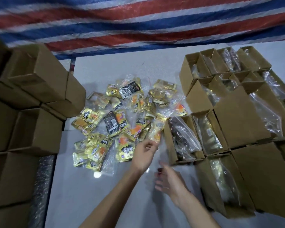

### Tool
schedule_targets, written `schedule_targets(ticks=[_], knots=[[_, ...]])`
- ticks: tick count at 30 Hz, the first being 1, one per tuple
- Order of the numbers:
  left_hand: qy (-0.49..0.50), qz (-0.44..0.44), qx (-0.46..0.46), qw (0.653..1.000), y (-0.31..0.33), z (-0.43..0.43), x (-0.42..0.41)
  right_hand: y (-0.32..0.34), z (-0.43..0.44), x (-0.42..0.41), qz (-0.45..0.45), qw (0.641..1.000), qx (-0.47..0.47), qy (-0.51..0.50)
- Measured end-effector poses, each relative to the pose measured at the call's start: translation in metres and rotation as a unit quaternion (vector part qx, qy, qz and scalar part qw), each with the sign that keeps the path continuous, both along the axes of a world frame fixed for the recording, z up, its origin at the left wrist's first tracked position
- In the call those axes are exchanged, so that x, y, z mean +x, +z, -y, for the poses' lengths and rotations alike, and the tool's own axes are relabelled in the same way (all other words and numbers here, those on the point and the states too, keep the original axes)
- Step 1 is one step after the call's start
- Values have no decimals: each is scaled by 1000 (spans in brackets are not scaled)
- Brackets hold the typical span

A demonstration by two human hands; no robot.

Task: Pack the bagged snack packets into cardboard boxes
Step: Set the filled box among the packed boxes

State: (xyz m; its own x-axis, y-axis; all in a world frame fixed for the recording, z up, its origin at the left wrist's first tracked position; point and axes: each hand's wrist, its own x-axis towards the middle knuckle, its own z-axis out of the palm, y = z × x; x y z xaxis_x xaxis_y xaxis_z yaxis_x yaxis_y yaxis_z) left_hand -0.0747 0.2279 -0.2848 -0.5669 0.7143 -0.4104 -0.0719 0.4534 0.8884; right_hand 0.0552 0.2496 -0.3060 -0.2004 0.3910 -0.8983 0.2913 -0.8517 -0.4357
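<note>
Left hand takes a bag from the heap beside an open box

The left hand [144, 153] reaches forward and its fingers [152, 144] pinch the near end of a clear bag of snack packets [157, 129], which lies at the right edge of the pile of bagged packets [112, 124] on the grey worktop [97, 199], touching the wall of an open cardboard box [169, 142]. That box already holds a dark bag [183, 137]. The right hand [169, 181] hovers low over the worktop just in front of this box; it is blurred, so I cannot tell whether its fingers hold anything. Filled boxes [237, 116] crowd the right side, and stacked boxes [39, 76] stand on the left.
</note>
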Motion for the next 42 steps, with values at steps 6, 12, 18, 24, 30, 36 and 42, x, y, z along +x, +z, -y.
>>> schedule_targets(ticks=[6, 12, 18, 24, 30, 36, 42], knots=[[102, -44, 43, 993, 23, 70, -14, 23, 21, -42, -54, 993, 67, 75], [203, -114, 28, 972, 29, 158, -40, 51, 51, -70, -90, 976, 140, 139], [278, -279, -75, 916, 22, 274, -80, 76, 88, -77, -137, 971, 101, 170], [317, -416, -277, 806, 15, 387, -101, 77, 116, -79, -127, 968, 82, 199], [257, -293, -453, 802, -8, 442, -106, 71, 135, -70, -92, 972, 78, 200], [248, -265, -475, 801, -21, 465, -117, 72, 141, -65, -81, 978, 82, 172], [211, -230, -459, 832, -27, 482, -124, 79, 152, -61, -75, 984, 76, 141]])
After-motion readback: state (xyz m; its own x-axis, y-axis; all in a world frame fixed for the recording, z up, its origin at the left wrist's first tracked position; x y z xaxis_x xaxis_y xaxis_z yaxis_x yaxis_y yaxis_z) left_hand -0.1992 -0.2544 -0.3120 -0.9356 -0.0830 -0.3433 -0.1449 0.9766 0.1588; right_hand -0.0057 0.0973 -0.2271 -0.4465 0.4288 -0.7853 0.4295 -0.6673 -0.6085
